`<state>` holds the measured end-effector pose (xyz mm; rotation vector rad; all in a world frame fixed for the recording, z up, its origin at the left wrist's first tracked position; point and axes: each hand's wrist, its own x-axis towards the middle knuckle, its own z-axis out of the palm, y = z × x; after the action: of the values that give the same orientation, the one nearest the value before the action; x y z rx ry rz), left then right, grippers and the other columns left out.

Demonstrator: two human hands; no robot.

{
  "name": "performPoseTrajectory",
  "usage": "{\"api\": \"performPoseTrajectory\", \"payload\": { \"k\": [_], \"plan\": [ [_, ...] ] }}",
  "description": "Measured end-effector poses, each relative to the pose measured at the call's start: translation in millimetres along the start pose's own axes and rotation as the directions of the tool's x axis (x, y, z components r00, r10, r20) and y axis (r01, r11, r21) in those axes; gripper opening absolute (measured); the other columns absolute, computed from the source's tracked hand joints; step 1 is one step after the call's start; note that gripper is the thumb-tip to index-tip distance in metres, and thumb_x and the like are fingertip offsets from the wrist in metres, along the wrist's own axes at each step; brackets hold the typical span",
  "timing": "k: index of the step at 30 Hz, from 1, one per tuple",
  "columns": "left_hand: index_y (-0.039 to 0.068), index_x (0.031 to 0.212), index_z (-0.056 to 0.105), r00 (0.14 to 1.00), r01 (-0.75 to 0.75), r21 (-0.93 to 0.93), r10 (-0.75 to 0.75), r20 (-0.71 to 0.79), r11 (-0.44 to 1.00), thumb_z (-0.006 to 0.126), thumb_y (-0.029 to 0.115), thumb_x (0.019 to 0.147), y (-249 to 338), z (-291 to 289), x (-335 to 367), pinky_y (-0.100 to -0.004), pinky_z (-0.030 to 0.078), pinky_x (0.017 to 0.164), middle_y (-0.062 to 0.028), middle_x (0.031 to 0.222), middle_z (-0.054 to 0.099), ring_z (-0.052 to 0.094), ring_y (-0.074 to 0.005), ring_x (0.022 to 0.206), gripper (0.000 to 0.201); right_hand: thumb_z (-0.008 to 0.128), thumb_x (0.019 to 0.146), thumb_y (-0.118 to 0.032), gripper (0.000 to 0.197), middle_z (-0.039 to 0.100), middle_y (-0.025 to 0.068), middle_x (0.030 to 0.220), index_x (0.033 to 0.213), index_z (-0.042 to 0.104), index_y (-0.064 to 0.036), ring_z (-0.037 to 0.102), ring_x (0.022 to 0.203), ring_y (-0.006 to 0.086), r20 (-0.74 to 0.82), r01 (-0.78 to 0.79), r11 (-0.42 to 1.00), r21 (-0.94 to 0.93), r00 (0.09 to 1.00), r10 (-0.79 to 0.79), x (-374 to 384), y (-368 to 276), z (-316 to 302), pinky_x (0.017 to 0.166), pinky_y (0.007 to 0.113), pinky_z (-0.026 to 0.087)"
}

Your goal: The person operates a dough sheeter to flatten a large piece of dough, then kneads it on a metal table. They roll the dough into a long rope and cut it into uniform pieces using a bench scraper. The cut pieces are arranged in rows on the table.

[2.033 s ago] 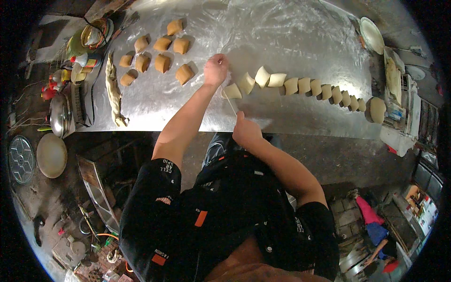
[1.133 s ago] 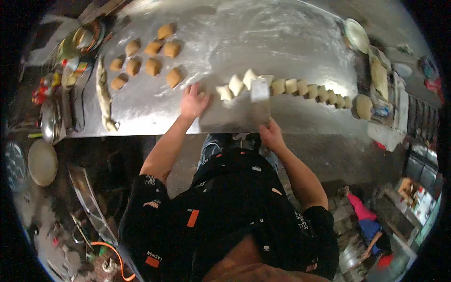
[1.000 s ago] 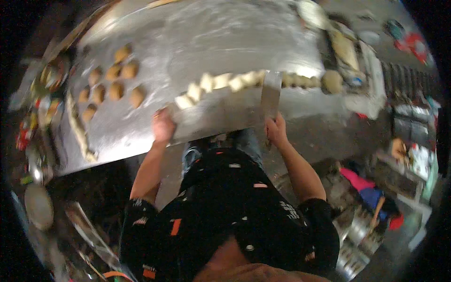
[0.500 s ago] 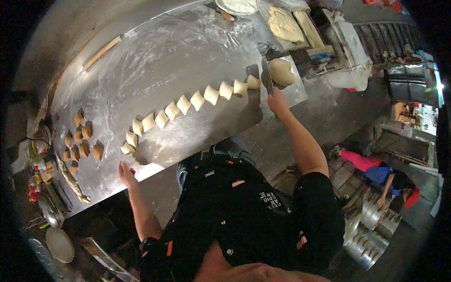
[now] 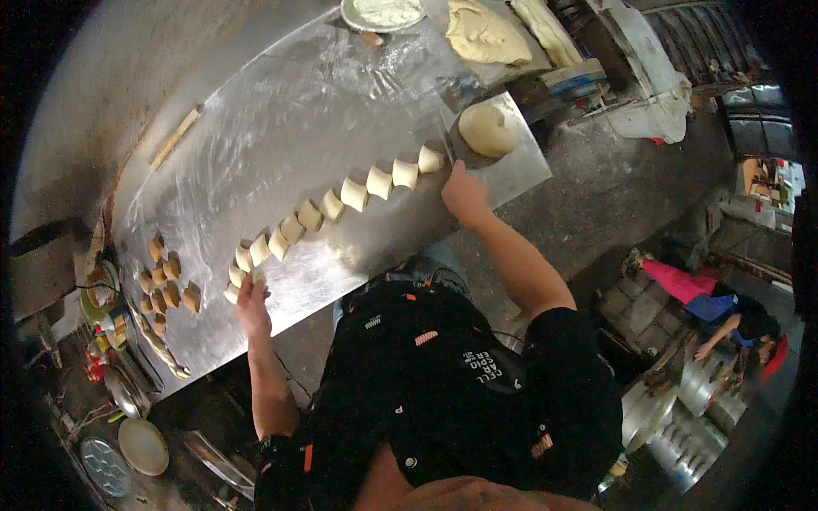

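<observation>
Across the floured metal table [image 5: 230,162] runs a slanting row of pale dough pieces [image 5: 354,194], cut into chunky lozenges. My right hand [image 5: 466,198] grips a knife [image 5: 447,140] at the row's right end, its blade upright beside the last piece. Just beyond the blade lies a large round ball of dough [image 5: 487,130]. At the row's left end is my left hand [image 5: 254,308], its fingers drawn together beside the nearest pieces and partly covering them. Whatever is between those fingertips cannot be made out. Several small brown dough pieces [image 5: 171,295] sit farther left.
A bowl of flour [image 5: 383,12] and a big slab of dough [image 5: 487,32] stand at the far side. A wooden stick [image 5: 176,138] lies along the back edge, and a long twisted strip [image 5: 158,341] at the left edge. A person [image 5: 733,307] bends over metal pots at right.
My left hand has moved from the table's front edge up to the left end of the dough row. My right hand keeps the knife near the row's right end. The whole view has shifted.
</observation>
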<state>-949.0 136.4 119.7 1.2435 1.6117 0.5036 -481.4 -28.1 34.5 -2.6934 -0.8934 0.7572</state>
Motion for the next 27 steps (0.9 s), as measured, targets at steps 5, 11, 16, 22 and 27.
{"api": "performPoseTrajectory", "payload": {
  "k": [5, 11, 16, 22, 27],
  "plan": [
    [0.0, 0.132, 0.055, 0.955, -0.178, 0.083, 0.152, 0.256, 0.981, 0.065, 0.009, 0.09, 65, 87, -20, -0.0246, 0.048, 0.07, -0.0021, 0.092, 0.06, 0.055, -0.0108, 0.079, 0.044, 0.058, 0.091, -0.027, 0.04, 0.065, 0.0245, 0.101, 0.119, 0.052, 0.0012, 0.065, 0.092, 0.0391, -0.176, 0.197, 0.977, -0.086, 0.962, -0.21, 0, 19, 1, 0.077, 0.052, 0.05],
    [0.006, 0.135, 0.051, 0.792, -0.474, 0.042, 0.405, 0.458, 0.879, 0.068, 0.008, 0.088, 105, 236, -35, -0.0313, 0.051, 0.079, -0.0118, 0.103, 0.067, 0.063, -0.0209, 0.087, 0.05, 0.058, 0.093, -0.032, 0.034, 0.065, 0.0094, 0.104, 0.112, 0.062, -0.0038, 0.062, 0.095, 0.0233, 0.363, -0.331, 0.155, 0.931, 0.889, -0.28, -35, -49, -8, 0.077, 0.035, 0.051],
    [0.006, 0.13, 0.054, 0.548, -0.773, -0.001, 0.668, 0.504, 0.634, 0.056, 0.001, 0.092, 163, 279, -53, -0.0446, 0.051, 0.086, -0.0203, 0.113, 0.064, 0.062, -0.0406, 0.099, 0.039, 0.057, 0.092, -0.025, 0.02, 0.064, 0.0057, 0.087, 0.098, 0.063, -0.0062, 0.061, 0.077, 0.0165, 0.421, -0.512, -0.123, 0.85, 0.801, -0.425, 10, -53, -44, 0.066, 0.032, 0.049],
    [0.002, 0.117, 0.059, 0.777, -0.614, 0.055, 0.591, 0.216, 0.788, 0.048, 0.005, 0.099, 112, 228, -12, -0.0325, 0.048, 0.066, -0.0091, 0.078, 0.058, 0.056, -0.0192, 0.071, 0.021, 0.049, 0.097, -0.013, 0.017, 0.061, 0.0121, 0.097, 0.104, 0.058, -0.0014, 0.061, 0.078, 0.0224, 0.03, 0.02, -0.538, 0.843, 0.996, 0.084, 205, 31, -177, 0.066, 0.034, 0.057],
    [0.003, 0.116, 0.06, 0.887, -0.46, 0.351, 0.44, 0.139, 0.816, 0.054, 0.011, 0.098, 76, 182, -9, -0.0286, 0.041, 0.056, -0.0017, 0.068, 0.051, 0.046, -0.0099, 0.061, 0.02, 0.053, 0.098, -0.01, 0.049, 0.055, 0.0191, 0.12, 0.142, 0.035, -0.0004, 0.062, 0.103, 0.0268, -0.108, 0.099, 0.061, 0.993, 0.978, 0.181, 199, 16, -236, 0.081, 0.036, 0.056]
  ]
}}
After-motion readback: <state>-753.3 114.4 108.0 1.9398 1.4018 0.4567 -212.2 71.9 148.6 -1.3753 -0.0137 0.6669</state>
